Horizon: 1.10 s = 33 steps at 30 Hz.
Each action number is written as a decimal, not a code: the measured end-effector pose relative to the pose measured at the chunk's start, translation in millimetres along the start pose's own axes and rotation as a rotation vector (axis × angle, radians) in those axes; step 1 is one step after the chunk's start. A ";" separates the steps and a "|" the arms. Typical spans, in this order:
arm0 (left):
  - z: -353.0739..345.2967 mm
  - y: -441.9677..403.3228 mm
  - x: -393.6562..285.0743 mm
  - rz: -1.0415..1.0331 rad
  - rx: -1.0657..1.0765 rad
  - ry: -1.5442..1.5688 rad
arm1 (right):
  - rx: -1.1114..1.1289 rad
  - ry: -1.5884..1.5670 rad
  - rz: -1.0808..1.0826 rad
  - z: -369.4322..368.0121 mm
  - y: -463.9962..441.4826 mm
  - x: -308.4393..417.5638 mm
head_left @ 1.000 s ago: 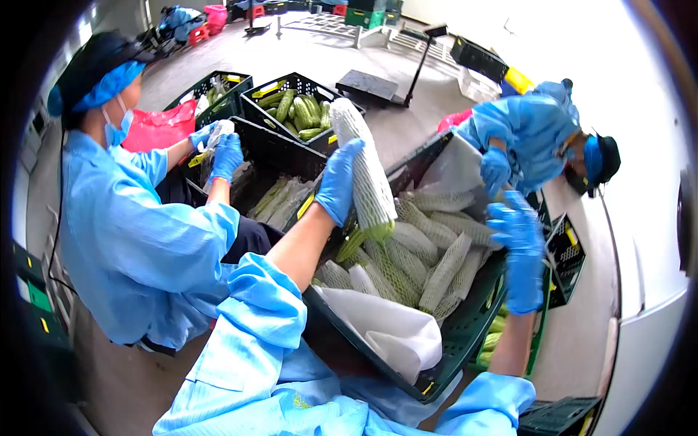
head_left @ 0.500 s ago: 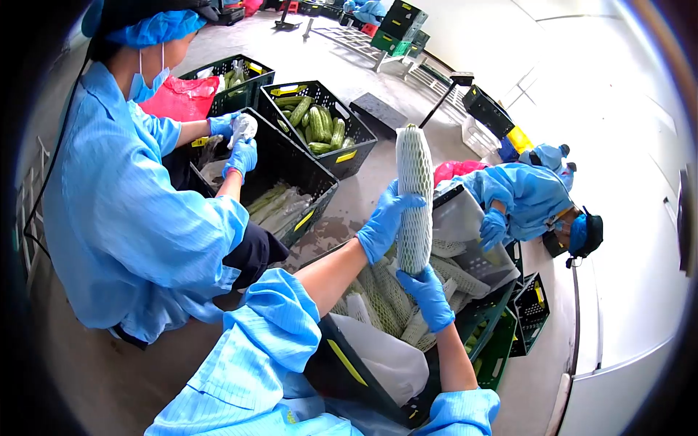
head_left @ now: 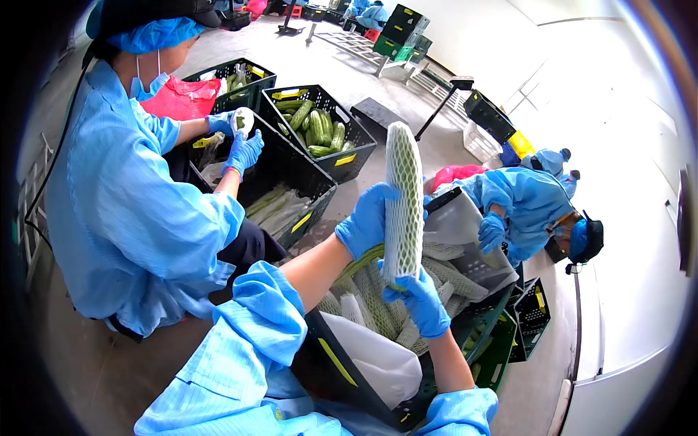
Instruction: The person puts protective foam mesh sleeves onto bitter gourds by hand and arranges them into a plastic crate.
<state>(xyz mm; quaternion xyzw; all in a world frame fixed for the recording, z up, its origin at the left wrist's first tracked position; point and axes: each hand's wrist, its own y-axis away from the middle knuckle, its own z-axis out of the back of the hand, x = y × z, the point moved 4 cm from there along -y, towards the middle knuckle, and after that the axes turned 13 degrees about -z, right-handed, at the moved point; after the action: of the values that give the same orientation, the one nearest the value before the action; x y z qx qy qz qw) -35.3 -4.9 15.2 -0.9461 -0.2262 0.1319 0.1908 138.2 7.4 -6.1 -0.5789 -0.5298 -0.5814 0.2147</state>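
Across the pale floor [head_left: 331, 54], scattered dark crates [head_left: 320, 127].

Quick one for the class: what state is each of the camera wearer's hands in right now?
Left hand: closed around the middle of a net-sleeved green vegetable.
Right hand: holding the same vegetable at its lower end.

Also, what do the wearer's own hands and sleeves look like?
Left hand and right hand both wear thin blue gloves. Left sleeve and right sleeve: loose, light blue, creased, ending short of the gloves; the left shows fine lines.
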 end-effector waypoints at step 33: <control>42.2 -16.6 -47.1 -0.374 -0.293 -0.272 | -0.339 0.774 0.148 3.1 -2.3 7.1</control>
<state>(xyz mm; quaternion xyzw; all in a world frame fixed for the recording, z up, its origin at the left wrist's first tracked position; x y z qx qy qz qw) -96.4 -1.1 -7.8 -0.8790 -0.4371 0.1862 0.0407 135.9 13.4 -1.3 -0.3817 -0.2640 -0.8177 0.3407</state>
